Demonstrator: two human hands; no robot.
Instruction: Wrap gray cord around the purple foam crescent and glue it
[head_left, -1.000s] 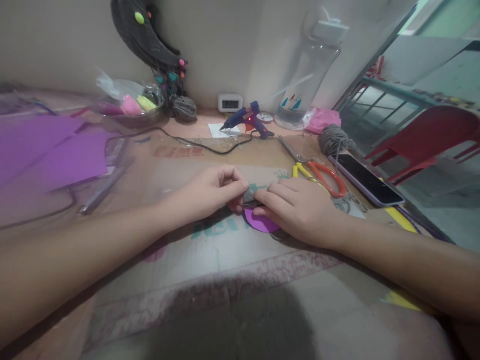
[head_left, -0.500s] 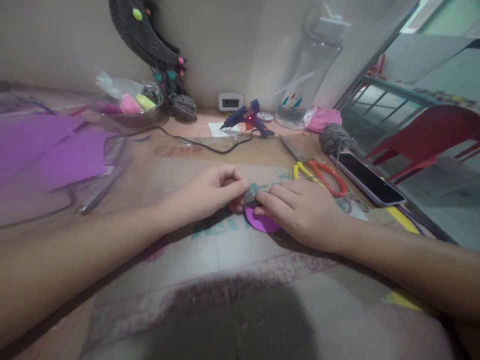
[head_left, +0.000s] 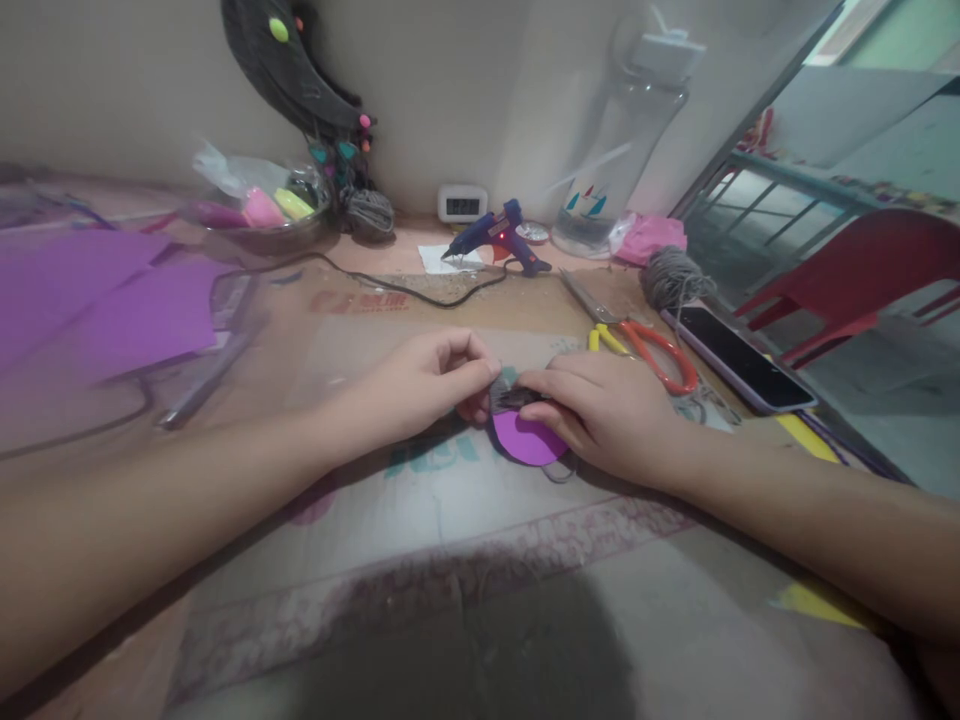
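A round purple paper disc (head_left: 529, 440), its upper part covered by grey yarn (head_left: 501, 395), is between my two hands above the cardboard. My left hand (head_left: 450, 375) is closed, thumb and fingers pinching the left edge of the yarn-covered disc. From the right, my right hand (head_left: 600, 405) is closed over the disc's other side, with fingertips on the yarn and the thumb against the purple face. A loose strand of yarn loops out below the disc. My fingers hide part of the disc's edge.
Behind my hands lie scissors (head_left: 645, 345) and a glue gun (head_left: 491, 235) with its red light on. At right are a phone (head_left: 739, 358) and a yarn ball (head_left: 675, 280). Purple sheets (head_left: 112, 300) lie left; a bottle (head_left: 615, 160) stands at the back.
My right hand has shifted slightly right and its thumb has moved, showing more of the purple disc and the yarn loop below. The left hand keeps its pinch.
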